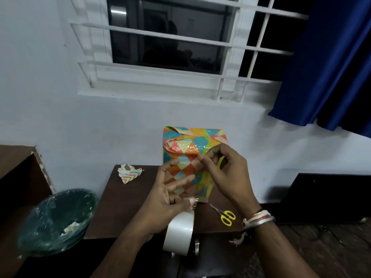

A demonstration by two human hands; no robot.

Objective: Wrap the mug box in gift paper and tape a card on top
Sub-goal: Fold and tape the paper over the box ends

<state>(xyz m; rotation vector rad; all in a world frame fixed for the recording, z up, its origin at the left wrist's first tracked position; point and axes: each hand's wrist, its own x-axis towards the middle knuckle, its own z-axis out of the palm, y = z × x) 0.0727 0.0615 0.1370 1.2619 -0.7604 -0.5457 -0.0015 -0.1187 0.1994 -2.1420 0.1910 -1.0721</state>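
Note:
The mug box [192, 145], wrapped in shiny multicoloured diamond-pattern paper, stands upright on the brown table [124, 213] against the wall, its top flaps folded and creased. My right hand [228, 177] is in front of the box's right side, thumb and forefinger pinching the free end of clear tape. My left hand [168, 197] is lower left of the box, its thumb pinching the tape by the roll while its fingers spread loosely. The white tape roll [179, 233] hangs below that hand at the table's front edge. No card is visible.
Yellow-handled scissors [225, 216] lie on the table right of the roll. Scraps of gift paper [129, 173] sit at the table's back left. A lined dark bin [58, 219] stands to the left. A window and a blue curtain [329, 63] are above.

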